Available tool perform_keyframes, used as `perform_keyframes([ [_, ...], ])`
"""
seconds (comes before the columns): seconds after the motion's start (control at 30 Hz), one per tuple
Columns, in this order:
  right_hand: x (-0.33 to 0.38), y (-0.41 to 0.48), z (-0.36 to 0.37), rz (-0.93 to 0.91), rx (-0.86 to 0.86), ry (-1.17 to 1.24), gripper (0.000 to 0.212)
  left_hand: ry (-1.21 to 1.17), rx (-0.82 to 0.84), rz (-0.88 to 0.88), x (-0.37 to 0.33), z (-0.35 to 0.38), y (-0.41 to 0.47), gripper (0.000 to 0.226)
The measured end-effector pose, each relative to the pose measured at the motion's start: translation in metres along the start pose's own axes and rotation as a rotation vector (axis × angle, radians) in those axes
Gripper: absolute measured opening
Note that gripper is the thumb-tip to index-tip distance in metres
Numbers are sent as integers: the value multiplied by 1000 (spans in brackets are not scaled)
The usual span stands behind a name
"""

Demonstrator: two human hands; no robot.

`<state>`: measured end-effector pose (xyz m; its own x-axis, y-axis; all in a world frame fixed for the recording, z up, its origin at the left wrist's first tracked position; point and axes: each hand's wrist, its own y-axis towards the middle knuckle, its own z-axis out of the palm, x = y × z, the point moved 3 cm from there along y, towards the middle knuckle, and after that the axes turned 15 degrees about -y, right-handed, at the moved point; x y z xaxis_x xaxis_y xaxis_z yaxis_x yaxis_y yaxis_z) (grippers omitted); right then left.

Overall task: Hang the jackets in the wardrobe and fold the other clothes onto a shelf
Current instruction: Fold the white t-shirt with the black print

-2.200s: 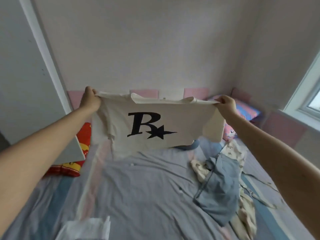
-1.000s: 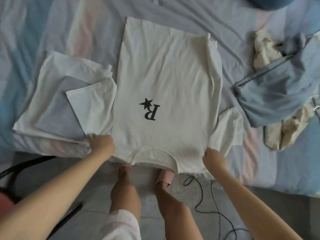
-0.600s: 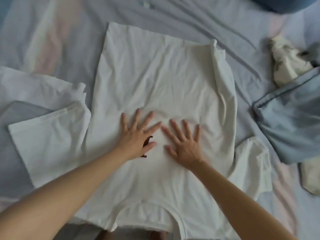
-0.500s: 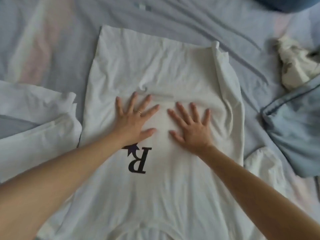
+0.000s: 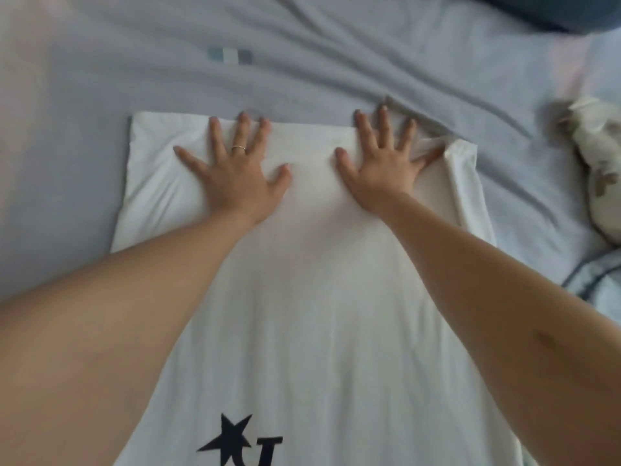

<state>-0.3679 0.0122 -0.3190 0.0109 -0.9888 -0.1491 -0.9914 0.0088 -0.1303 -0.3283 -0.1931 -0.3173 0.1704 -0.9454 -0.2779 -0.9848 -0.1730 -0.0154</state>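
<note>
One white T-shirt (image 5: 319, 297), laid flat on the bed (image 5: 302, 45), front side up, its far hem running straight across and its body reaching to the near edge of view. One dark print (image 5: 235, 438) on it, a star with part of a letter beside it, cut off at the bottom. One long side of the shirt, on the person's right, is turned over into a narrow folded strip (image 5: 467, 183). Two hands, both bare and both on the shirt near the far hem. The left hand (image 5: 235, 173) lies palm down with its fingers straight and spread, gripping nothing. It carries one thin ring (image 5: 238, 148). The right hand (image 5: 383, 163) lies the same way, its fingertips reaching just past the hem onto the sheet and its little finger against the folded strip. The two hands lie side by side, apart, with thumbs pointing toward each other. One grey-blue sheet covers the bed, creased, with one small striped patch (image 5: 230, 56) beyond the shirt. Two other garments lie at the right edge, clear of the shirt: one crumpled cream patterned piece (image 5: 594, 169) and one pale blue piece (image 5: 598, 284), partly cut off. One dark blue item (image 5: 537, 11) sits at the top right, too cropped to identify.
</note>
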Motion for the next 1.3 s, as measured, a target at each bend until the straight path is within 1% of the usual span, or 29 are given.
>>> perform_keyframes([
  [0.03,1,11,-2,20,29,-8,68,-1,2,1,-4,1,7,75],
  [0.1,2,14,-11,-10,87,-13,65,-1,20,7,-6,-3,9,75],
  [0.13,-4,10,-18,-41,58,8,62,-9,25,3,-6,-4,10,76],
  [0.17,-14,4,-23,-63,-25,23,59,-8,31,5,-5,-4,10,76],
  [0.2,-27,-3,-29,-25,-128,40,55,-3,41,1,-5,-4,10,77],
  [0.23,-47,-9,-34,87,-179,72,54,-13,46,-8,-5,-4,9,77],
  [0.27,-71,-13,-38,247,-159,129,55,-10,56,-10,-5,-4,10,77],
  [0.3,-96,-16,-37,415,-85,207,56,-13,64,-9,-6,-5,10,77],
  [0.33,-117,-15,-26,522,19,293,56,-13,67,-14,-6,-5,8,76],
  [0.37,-130,-16,-24,547,146,359,55,-22,83,-19,-7,-6,9,76],
  [0.4,-136,-18,-24,500,253,454,55,-23,89,-18,-6,-8,9,76],
  [0.43,-141,-17,-28,447,315,555,52,-25,98,-13,-7,-11,10,76],
  [0.47,-139,-22,-25,432,334,657,42,-12,108,-14,-4,-9,7,76],
  [0.5,-143,-21,-38,419,320,755,26,-24,109,-26,-7,-12,9,76],
  [0.53,-142,-22,-39,408,308,849,16,-20,108,-24,-5,-10,9,76],
  [0.6,-144,-21,-52,360,293,965,21,-23,117,-20,-6,-14,9,76],
  [0.7,-147,-18,-67,317,327,1039,25,-34,111,-14,-5,-15,9,75],
  [0.8,-157,-14,-74,353,266,993,31,-53,103,-14,-5,-14,10,75],
  [0.9,-175,-9,-77,411,111,842,31,-63,95,-1,-7,-13,10,74],
  [0.97,-185,-4,-73,441,35,731,26,-71,84,1,-7,-13,10,75],
  [1.07,-187,1,-55,456,5,620,19,-69,76,0,-6,-12,11,76],
  [1.17,-183,1,-40,513,-10,594,17,-73,70,4,-6,-12,11,74],
  [1.23,-182,0,-36,439,0,516,17,-74,68,5,-7,-11,12,74],
  [1.3,-182,-3,-40,315,6,435,15,-79,57,2,-7,-12,11,74],
])
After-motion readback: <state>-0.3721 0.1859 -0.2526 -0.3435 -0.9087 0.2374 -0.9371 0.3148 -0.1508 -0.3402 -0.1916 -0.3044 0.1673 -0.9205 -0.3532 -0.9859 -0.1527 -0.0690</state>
